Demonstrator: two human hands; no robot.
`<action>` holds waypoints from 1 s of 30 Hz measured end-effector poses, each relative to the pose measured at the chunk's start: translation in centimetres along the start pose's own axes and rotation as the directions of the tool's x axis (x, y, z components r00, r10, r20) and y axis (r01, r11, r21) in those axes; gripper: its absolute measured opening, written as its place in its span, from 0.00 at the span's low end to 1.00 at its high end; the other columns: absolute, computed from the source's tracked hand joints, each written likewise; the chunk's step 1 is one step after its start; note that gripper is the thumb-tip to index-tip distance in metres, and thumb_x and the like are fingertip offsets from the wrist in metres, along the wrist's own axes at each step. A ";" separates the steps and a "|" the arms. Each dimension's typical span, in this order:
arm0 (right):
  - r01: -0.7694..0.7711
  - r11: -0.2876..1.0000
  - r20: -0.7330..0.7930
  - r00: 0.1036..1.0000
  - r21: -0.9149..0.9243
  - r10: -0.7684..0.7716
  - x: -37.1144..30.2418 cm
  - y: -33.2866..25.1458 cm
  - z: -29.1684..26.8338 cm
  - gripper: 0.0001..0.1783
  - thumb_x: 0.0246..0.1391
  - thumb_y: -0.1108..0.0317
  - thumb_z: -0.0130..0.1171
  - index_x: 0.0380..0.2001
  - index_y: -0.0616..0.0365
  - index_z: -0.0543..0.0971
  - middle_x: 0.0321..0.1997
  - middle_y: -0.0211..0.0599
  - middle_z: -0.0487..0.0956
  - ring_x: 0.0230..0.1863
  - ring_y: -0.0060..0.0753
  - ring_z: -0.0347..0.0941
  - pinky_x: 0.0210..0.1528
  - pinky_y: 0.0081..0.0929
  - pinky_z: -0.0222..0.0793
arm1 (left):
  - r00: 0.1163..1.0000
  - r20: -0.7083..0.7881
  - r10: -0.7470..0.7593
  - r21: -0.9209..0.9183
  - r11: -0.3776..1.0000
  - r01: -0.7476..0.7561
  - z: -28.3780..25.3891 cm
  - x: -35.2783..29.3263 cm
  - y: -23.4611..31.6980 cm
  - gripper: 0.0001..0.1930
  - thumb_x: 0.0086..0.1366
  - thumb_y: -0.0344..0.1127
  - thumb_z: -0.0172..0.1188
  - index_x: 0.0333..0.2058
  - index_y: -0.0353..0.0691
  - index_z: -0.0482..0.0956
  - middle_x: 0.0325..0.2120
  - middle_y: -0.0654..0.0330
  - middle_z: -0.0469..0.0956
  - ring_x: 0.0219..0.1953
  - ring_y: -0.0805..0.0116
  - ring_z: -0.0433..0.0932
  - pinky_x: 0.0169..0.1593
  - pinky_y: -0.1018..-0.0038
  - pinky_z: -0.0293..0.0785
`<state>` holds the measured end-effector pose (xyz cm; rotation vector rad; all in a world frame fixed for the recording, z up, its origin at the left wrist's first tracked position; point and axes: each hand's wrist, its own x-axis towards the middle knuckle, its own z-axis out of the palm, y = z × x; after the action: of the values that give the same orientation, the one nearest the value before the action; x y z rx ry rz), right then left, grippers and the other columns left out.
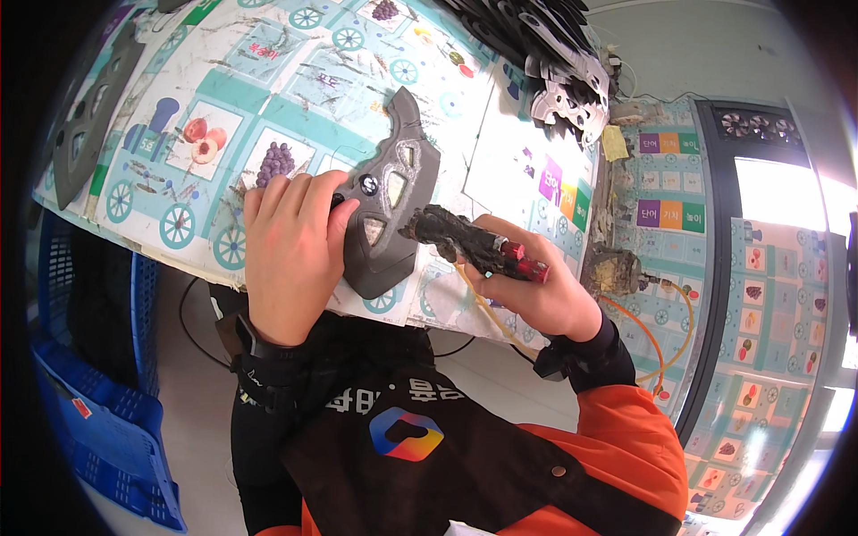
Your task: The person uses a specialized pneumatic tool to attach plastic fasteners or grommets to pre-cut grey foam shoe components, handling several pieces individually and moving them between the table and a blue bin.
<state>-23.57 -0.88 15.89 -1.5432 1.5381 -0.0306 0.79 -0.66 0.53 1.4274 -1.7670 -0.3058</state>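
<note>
Item: dark grey moulded part (420, 183), matt, crescent-shaped, slotted; on the tabletop (492, 134), between my hands, long axis running away from me, leaning right. My left fingers (313, 192), the nearer, pinch its left edge. My right fingers (509, 232) grip a black tool (460, 239) (grimy, red-ended) at its right edge.

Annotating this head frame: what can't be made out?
All in the head view:
Left hand: palm side, hidden by its own back.
Right hand: lower fingers, hidden by the black tool and the thumb.
Grey part: underside, facing away; one edge behind the left hand.
Stacked parts: upper end, cut off by the top edge.
</note>
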 end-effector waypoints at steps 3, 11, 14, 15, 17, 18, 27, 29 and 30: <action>0.066 0.998 -0.011 0.998 -0.007 -0.066 0.1 0.8 0.2 0.15 0.60 0.75 0.65 0.50 0.63 0.80 0.30 0.24 0.78 0.29 0.12 0.67 0.33 0.20 0.65 | 1.000 0.000 0.000 0.004 1.000 0.000 0.0 0.0 0.0 0.13 0.70 0.35 0.69 0.51 0.40 0.83 0.39 0.58 0.83 0.42 0.52 0.77 0.50 0.58 0.68; 0.123 0.992 0.014 0.992 0.038 -0.124 0.5 -0.4 0.5 0.17 0.57 0.79 0.63 0.50 0.66 0.80 0.35 0.27 0.79 0.35 0.16 0.68 0.39 0.21 0.68 | 1.000 -0.004 0.004 0.003 1.000 -0.004 -0.2 0.2 -0.2 0.13 0.70 0.35 0.68 0.51 0.40 0.83 0.39 0.57 0.83 0.42 0.52 0.77 0.50 0.59 0.68; 0.148 0.989 0.043 0.988 0.015 -0.149 0.9 -0.7 0.5 0.17 0.56 0.80 0.62 0.51 0.67 0.80 0.38 0.28 0.79 0.37 0.17 0.69 0.43 0.21 0.69 | 1.000 0.005 0.003 -0.002 1.000 -0.003 -0.2 0.1 -0.2 0.13 0.71 0.36 0.68 0.51 0.40 0.82 0.39 0.57 0.83 0.42 0.52 0.77 0.50 0.59 0.68; 0.161 0.987 0.062 0.985 -0.005 -0.160 0.9 -0.8 0.5 0.18 0.56 0.80 0.61 0.51 0.67 0.80 0.38 0.28 0.79 0.38 0.17 0.68 0.44 0.21 0.69 | 1.000 0.005 0.002 0.000 1.000 -0.002 -0.1 0.1 -0.3 0.13 0.70 0.35 0.68 0.51 0.40 0.82 0.39 0.57 0.83 0.42 0.52 0.77 0.50 0.59 0.68; 0.163 0.987 0.064 0.984 0.011 -0.163 0.9 -1.0 0.6 0.18 0.56 0.81 0.62 0.51 0.68 0.80 0.39 0.28 0.78 0.39 0.18 0.68 0.45 0.22 0.69 | 1.000 0.004 0.002 0.001 1.000 -0.002 -0.1 0.0 -0.3 0.13 0.70 0.35 0.68 0.51 0.40 0.82 0.39 0.57 0.83 0.42 0.52 0.77 0.50 0.59 0.68; 0.165 0.986 0.066 0.984 0.028 -0.166 0.8 -1.0 0.7 0.19 0.56 0.81 0.62 0.52 0.68 0.79 0.39 0.29 0.78 0.39 0.18 0.69 0.45 0.22 0.69 | 1.000 0.009 -0.001 0.001 1.000 0.001 -0.1 0.0 -0.2 0.13 0.70 0.35 0.68 0.51 0.40 0.82 0.39 0.57 0.83 0.42 0.52 0.77 0.50 0.59 0.68; 0.287 0.957 0.081 0.954 0.032 -0.289 0.3 0.5 1.5 0.20 0.59 0.76 0.61 0.55 0.65 0.76 0.31 0.44 0.74 0.31 0.37 0.66 0.39 0.36 0.69 | 1.000 -0.018 -0.001 0.015 1.000 0.001 0.4 -0.3 0.3 0.13 0.69 0.35 0.69 0.50 0.41 0.83 0.38 0.59 0.83 0.41 0.54 0.77 0.50 0.59 0.69; 0.284 0.959 0.102 0.953 0.022 -0.284 0.4 0.9 1.6 0.20 0.60 0.76 0.61 0.55 0.65 0.76 0.31 0.44 0.73 0.31 0.38 0.65 0.38 0.36 0.68 | 1.000 -0.027 -0.001 0.016 1.000 0.001 0.6 -0.3 0.0 0.13 0.69 0.35 0.70 0.50 0.41 0.83 0.38 0.59 0.83 0.41 0.54 0.77 0.50 0.59 0.69; 0.281 0.960 0.122 0.952 0.014 -0.281 0.4 0.9 1.7 0.20 0.60 0.75 0.61 0.55 0.64 0.76 0.30 0.45 0.73 0.31 0.40 0.65 0.38 0.37 0.68 | 1.000 -0.029 -0.001 0.017 1.000 0.001 0.6 -0.3 -0.1 0.13 0.69 0.35 0.70 0.50 0.41 0.83 0.38 0.59 0.83 0.41 0.54 0.77 0.50 0.59 0.69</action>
<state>-23.19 -0.07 14.14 -1.7246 1.2140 -0.0931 0.49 -0.57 -0.07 1.4376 -1.7492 -0.2698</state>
